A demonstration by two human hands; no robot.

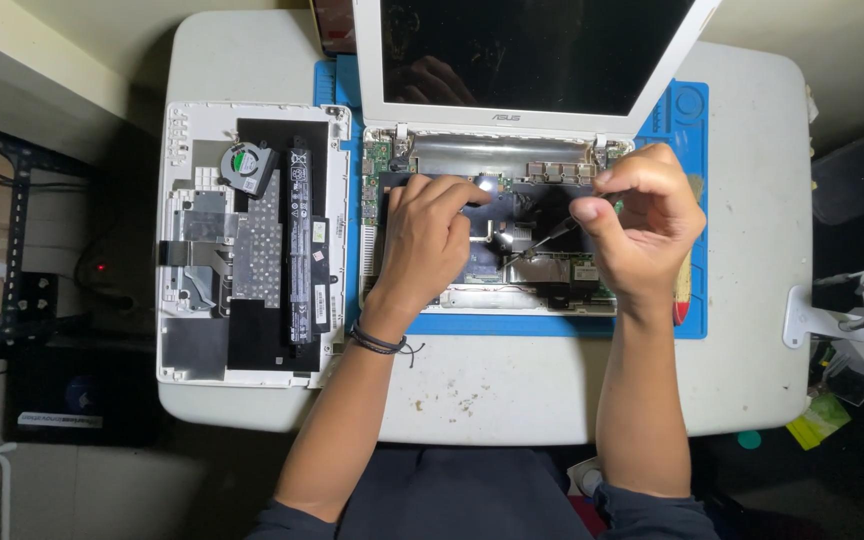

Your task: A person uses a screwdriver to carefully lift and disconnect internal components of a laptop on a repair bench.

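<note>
A white laptop [537, 115] stands open on a blue mat [687, 120], its base stripped so the circuit board [542, 215] shows. My left hand [427, 240] rests on the board's left part, fingers bent and pressing down near the middle. My right hand [642, 225] pinches a thin screwdriver [552, 235], whose dark shaft slants down-left to a tip on the board beside my left fingertips. A dark cord bracelet [377, 342] circles my left wrist.
The laptop's removed white cover [252, 240] lies inside up at the table's left, carrying a fan [245, 165], a black battery strip [302, 250] and foil sheets. The white table [752, 250] is stained. A white lamp arm [852, 300] sits off the right edge.
</note>
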